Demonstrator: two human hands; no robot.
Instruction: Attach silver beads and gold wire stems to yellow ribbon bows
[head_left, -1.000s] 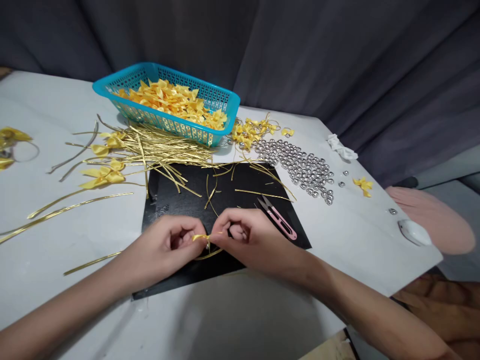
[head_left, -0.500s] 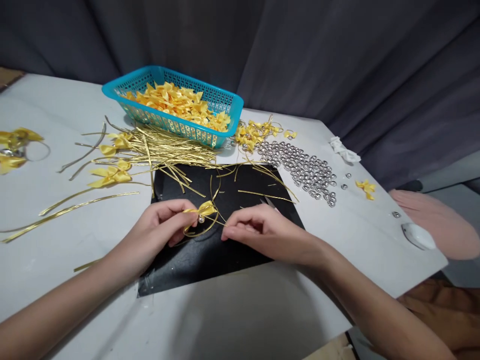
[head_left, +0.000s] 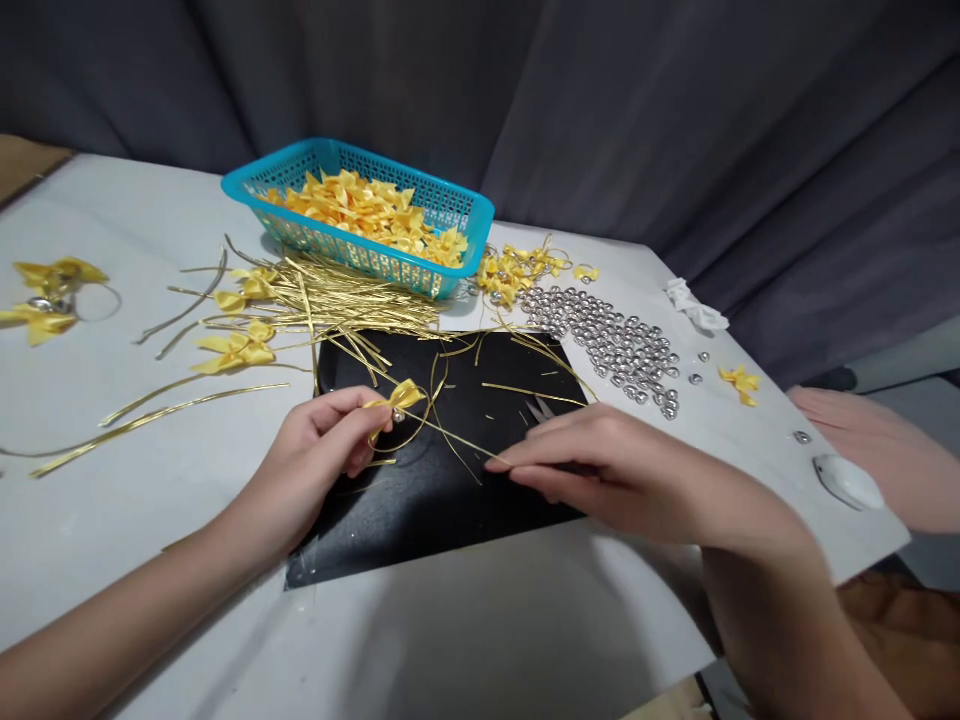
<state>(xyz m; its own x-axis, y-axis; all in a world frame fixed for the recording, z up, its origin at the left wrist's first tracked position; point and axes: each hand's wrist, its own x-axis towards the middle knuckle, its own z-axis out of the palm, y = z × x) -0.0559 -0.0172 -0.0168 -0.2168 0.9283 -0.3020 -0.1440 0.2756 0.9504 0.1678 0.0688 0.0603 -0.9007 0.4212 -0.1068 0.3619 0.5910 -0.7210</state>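
Observation:
Between the thumb and fingers of my left hand (head_left: 330, 430) is a yellow ribbon bow (head_left: 406, 393). A small silver bell-like bead (head_left: 398, 414) sits against the bow's middle, and a gold cord loops below it. My right hand (head_left: 592, 460) is closed on the end of a gold tie (head_left: 457, 438) that runs taut from the bow. Both hands are above a black mat (head_left: 420, 530). Small scissors (head_left: 538, 409) lie on the mat, partly hidden behind my right hand.
A blue basket (head_left: 360, 245) of yellow bows stands at the back. Gold ties (head_left: 352, 300) lie in front of it. Silver beads (head_left: 622, 345) spread to the right, beside finished-looking bows (head_left: 510, 275). More bows (head_left: 236, 347) lie left. A white device (head_left: 847, 482) is near the right edge.
My right hand has moved right, away from the bow, drawing the gold tie out straight. My left hand still pinches the bow. The whole view has shifted slightly.

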